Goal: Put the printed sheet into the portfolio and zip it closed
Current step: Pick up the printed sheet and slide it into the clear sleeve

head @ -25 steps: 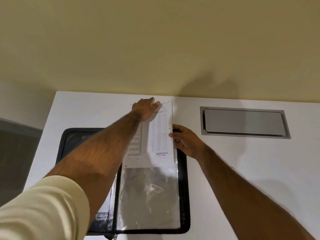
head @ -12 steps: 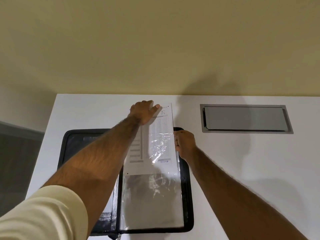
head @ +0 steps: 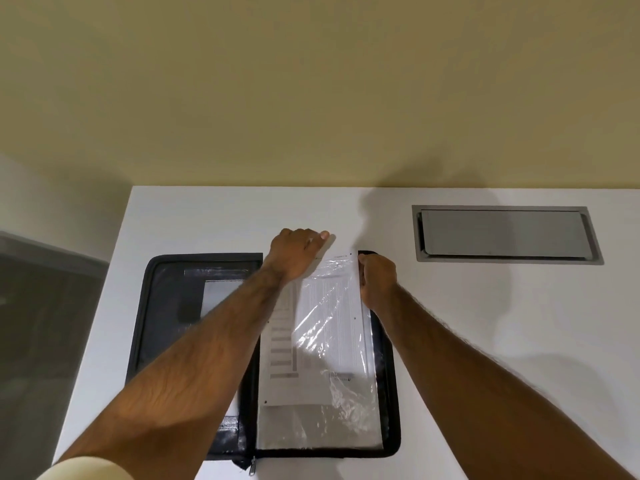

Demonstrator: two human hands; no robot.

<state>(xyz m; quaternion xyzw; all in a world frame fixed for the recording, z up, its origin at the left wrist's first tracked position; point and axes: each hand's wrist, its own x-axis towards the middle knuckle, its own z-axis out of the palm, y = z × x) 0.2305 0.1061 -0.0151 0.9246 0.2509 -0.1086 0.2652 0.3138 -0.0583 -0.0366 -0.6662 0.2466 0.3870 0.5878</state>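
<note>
On the white surface (head: pixel 207 220), the white printed sheet (head: pixel 325 327) sits partway inside the clear sleeve (head: pixel 318 424) of the open black zip portfolio (head: pixel 166 306), its top pinched by the left hand (head: pixel 298 252), while the right hand (head: pixel 377 282) grips the sleeve's right edge.

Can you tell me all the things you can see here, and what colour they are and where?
Table: one, white, fills the lower half of the view, against the wall.
Wall: one, yellowish, behind the table.
Portfolio: one, black, lying open on the table's left part, zip pull at its near edge.
Plastic sleeve: one, clear and shiny, on the portfolio's right half.
Printed sheet: one, white with grey print, partly slid into the sleeve, its far end sticking out.
Hatch: one, grey, set into the table at the far right.
Left hand: on the sheet's far end.
Right hand: gripping the sleeve's right edge.
Sleeve cuff: one, cream, on the left arm, bottom left corner.
</note>
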